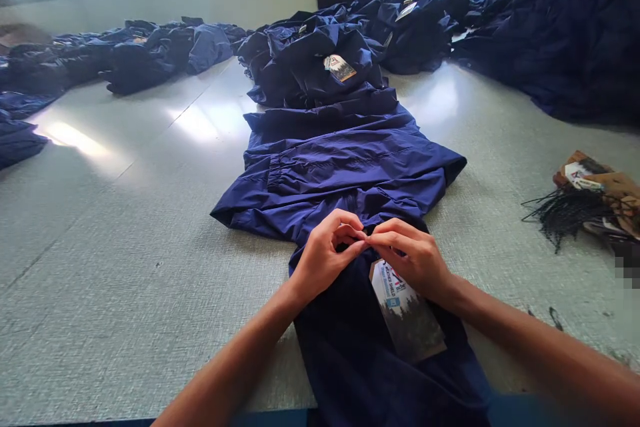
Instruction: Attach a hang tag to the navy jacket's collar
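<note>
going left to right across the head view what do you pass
jacket heap → left hand → right hand → tag bundle. The flat jacket lies under both hands, so it is left out.

hang tag point(407, 313) top under right hand point(413, 260), its print unreadable, jacket point(350, 167) cut off at bottom edge
</note>
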Demonstrator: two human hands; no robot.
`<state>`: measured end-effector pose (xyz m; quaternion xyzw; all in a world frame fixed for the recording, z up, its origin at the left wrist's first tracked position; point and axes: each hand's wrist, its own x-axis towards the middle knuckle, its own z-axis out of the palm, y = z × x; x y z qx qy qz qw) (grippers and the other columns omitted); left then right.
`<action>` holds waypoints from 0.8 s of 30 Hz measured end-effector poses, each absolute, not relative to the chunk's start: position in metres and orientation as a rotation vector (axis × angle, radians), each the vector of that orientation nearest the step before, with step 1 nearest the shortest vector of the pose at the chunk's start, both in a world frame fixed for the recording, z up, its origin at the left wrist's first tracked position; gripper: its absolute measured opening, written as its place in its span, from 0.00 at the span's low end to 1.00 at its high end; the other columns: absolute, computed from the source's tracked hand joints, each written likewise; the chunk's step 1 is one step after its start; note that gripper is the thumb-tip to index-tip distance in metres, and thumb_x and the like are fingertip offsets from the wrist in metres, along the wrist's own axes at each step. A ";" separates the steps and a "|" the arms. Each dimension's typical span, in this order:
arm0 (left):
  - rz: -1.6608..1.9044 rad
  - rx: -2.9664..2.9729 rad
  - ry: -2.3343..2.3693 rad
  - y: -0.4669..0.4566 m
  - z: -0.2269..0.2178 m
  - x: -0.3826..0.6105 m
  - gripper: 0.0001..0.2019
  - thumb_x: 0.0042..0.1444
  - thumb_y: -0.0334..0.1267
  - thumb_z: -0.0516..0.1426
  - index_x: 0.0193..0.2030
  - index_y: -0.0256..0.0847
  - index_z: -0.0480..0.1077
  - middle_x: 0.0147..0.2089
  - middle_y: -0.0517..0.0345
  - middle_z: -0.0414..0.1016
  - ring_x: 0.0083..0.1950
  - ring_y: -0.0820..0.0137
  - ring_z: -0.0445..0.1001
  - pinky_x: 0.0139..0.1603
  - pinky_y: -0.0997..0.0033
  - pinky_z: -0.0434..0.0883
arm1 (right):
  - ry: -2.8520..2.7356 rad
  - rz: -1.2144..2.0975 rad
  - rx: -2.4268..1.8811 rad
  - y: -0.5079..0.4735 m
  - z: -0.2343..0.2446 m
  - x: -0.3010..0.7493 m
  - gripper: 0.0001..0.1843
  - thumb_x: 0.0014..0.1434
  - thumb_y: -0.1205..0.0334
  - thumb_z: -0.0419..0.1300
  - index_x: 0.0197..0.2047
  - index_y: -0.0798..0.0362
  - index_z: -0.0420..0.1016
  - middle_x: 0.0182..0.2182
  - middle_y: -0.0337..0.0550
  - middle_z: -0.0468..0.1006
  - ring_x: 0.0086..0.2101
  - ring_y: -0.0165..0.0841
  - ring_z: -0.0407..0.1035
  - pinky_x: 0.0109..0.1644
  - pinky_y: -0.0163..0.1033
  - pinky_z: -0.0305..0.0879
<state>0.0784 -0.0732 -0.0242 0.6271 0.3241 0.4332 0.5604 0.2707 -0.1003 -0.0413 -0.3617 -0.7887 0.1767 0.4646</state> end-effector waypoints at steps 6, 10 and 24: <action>0.993 1.468 0.780 -0.073 -0.025 0.077 0.10 0.56 0.29 0.64 0.40 0.40 0.67 0.40 0.60 0.71 0.41 0.74 0.77 0.46 0.71 0.74 | -1.880 0.562 -0.951 -0.100 -0.039 0.269 0.09 0.67 0.69 0.59 0.49 0.51 0.76 0.40 0.44 0.78 0.35 0.28 0.73 0.33 0.33 0.69; 1.014 1.479 0.803 -0.073 -0.025 0.077 0.10 0.56 0.31 0.65 0.39 0.40 0.67 0.40 0.60 0.71 0.40 0.73 0.77 0.46 0.71 0.75 | -1.875 0.563 -0.922 -0.100 -0.039 0.269 0.06 0.67 0.69 0.59 0.45 0.51 0.77 0.39 0.43 0.78 0.35 0.28 0.72 0.34 0.32 0.69; 0.990 1.553 0.836 -0.073 -0.026 0.076 0.11 0.56 0.29 0.64 0.42 0.40 0.67 0.42 0.61 0.71 0.37 0.76 0.76 0.43 0.74 0.74 | -1.920 0.611 -0.877 -0.096 -0.038 0.272 0.07 0.67 0.68 0.59 0.45 0.51 0.78 0.38 0.43 0.79 0.36 0.29 0.74 0.37 0.34 0.71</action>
